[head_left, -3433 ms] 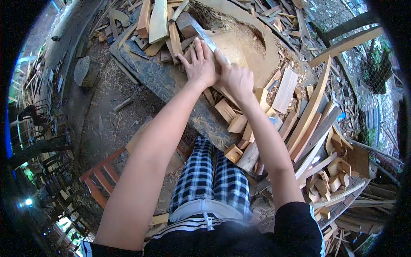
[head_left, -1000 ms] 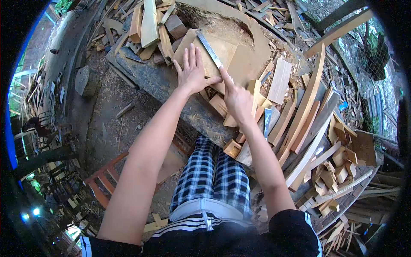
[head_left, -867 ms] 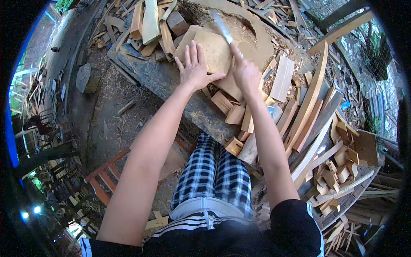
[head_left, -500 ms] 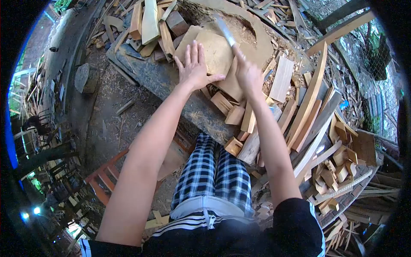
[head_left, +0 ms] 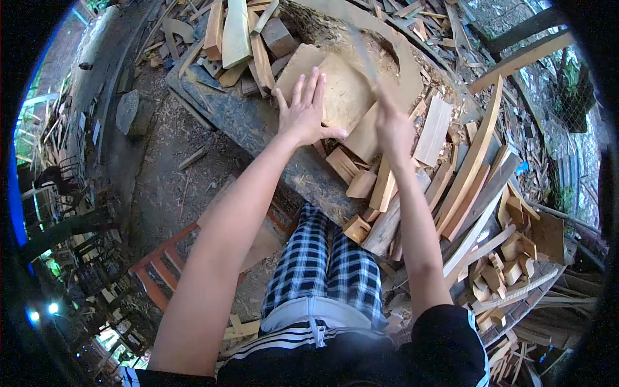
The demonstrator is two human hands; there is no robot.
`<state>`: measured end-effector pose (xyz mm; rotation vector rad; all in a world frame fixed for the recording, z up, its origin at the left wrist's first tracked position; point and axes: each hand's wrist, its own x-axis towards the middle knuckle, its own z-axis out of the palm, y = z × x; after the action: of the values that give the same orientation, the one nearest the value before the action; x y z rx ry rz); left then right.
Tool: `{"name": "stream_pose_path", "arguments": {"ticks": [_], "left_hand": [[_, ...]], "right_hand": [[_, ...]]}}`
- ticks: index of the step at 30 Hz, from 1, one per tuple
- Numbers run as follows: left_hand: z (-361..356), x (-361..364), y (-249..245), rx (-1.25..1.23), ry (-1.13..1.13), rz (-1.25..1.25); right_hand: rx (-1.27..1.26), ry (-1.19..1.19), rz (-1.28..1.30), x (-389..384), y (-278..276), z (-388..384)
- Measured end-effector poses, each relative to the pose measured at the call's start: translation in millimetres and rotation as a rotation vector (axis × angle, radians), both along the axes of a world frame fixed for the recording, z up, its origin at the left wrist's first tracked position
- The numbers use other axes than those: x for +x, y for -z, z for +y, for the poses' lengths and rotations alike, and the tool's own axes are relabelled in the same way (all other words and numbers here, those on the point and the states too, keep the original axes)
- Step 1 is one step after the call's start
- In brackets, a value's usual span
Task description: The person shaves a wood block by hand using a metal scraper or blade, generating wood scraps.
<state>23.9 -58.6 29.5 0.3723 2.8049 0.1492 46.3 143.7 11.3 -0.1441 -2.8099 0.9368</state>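
Note:
My left hand (head_left: 303,111) lies flat with fingers spread on a pale, flat wooden board (head_left: 348,97). The board rests on a big hollowed stump-like block (head_left: 416,68) with a rough dark rim. Just right of the board, my right hand (head_left: 393,129) is closed around the handle of a long-bladed knife (head_left: 364,55). Its blade points away from me over the block and is smeared by motion. Between my hands and my body, several small wood offcuts (head_left: 342,164) sit against the block at the bench edge.
A worn dark bench (head_left: 258,138) runs beneath the block. Long curved wood strips (head_left: 474,161) lie to the right, above a heap of cut pieces (head_left: 509,264). More timber (head_left: 237,39) is stacked at the far left of the bench. A reddish wooden chair frame (head_left: 164,264) stands lower left.
The knife and my right hand have moved and the blade is now more blurred. My left hand stays flat on the board. The whole view has shifted slightly.

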Motion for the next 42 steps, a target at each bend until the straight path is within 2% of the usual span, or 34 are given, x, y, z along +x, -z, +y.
{"name": "stream_pose_path", "arguments": {"ticks": [1, 2, 3, 5, 7, 10, 13, 17, 19, 21, 22, 25, 27, 29, 31, 34, 37, 38, 41, 42], "left_hand": [[4.0, 0.4, -3.3, 0.010, 0.002, -0.001], [6.9, 2.0, -6.6, 0.017, -0.030, -0.023], [7.9, 4.0, -7.8, 0.018, -0.066, -0.044], [10.0, 11.2, -2.6, 0.009, -0.113, -0.041], [12.0, 8.4, -1.1, 0.017, -0.114, 0.002], [10.4, 3.9, -8.2, 0.012, -0.105, -0.029], [14.9, 10.6, -5.6, 0.044, -0.130, -0.040], [13.4, 11.6, -2.8, 0.031, -0.130, 0.030], [12.8, 7.2, -6.8, 0.026, -0.106, -0.013], [12.4, 7.6, -8.1, 0.005, -0.100, -0.004], [12.8, 8.1, -7.2, -0.017, -0.098, -0.001], [15.3, 10.4, 0.1, 0.037, -0.156, 0.008], [15.6, 10.4, -1.8, 0.027, -0.157, 0.021], [16.4, 10.8, -4.4, 0.029, -0.152, 0.003], [15.9, 9.4, -4.5, 0.017, -0.133, 0.005], [13.7, 6.7, -2.7, -0.002, -0.125, 0.004], [14.9, 10.5, -0.6, 0.023, -0.138, -0.005], [15.2, 9.7, -2.0, 0.056, -0.146, 0.005], [16.0, 9.4, -3.6, 0.060, -0.150, 0.000], [16.4, 8.0, -5.9, 0.066, -0.146, 0.003]], "right_hand": [[0.101, -0.097, -0.138, 6.4, -4.9, -4.3], [0.107, -0.063, -0.051, 5.9, 5.6, -6.1], [0.112, -0.067, -0.052, 0.6, 3.8, -9.3], [-0.055, 0.038, -0.057, -6.0, 1.5, -24.5], [-0.041, 0.055, -0.020, 14.3, 3.0, -33.9], [0.023, -0.088, -0.151, 57.1, -8.0, -39.2], [0.059, -0.130, -0.107, 30.5, -4.6, -23.2], [0.110, 0.004, -0.070, -14.0, -2.6, -24.1], [0.043, 0.006, -0.112, 6.9, -10.0, -24.0], [0.009, -0.120, -0.195, 42.4, -12.4, -27.7], [0.022, -0.166, -0.124, 50.6, -14.2, -26.5], [0.064, -0.173, -0.172, 23.8, -9.1, -15.2], [0.041, -0.127, -0.074, -6.2, -2.0, -14.5], [0.093, -0.001, -0.108, -19.3, -8.9, -17.0], [0.084, 0.033, -0.105, -0.4, -9.1, -21.0], [0.056, -0.151, -0.123, 45.0, -11.2, -24.9], [0.124, -0.134, -0.177, 10.2, -11.1, -12.7], [0.048, -0.071, -0.101, -5.9, -2.9, -10.9], [-0.050, -0.027, -0.086, -38.1, 9.3, -10.7], [-0.100, -0.032, -0.176, -39.7, 9.1, -5.3]]}}
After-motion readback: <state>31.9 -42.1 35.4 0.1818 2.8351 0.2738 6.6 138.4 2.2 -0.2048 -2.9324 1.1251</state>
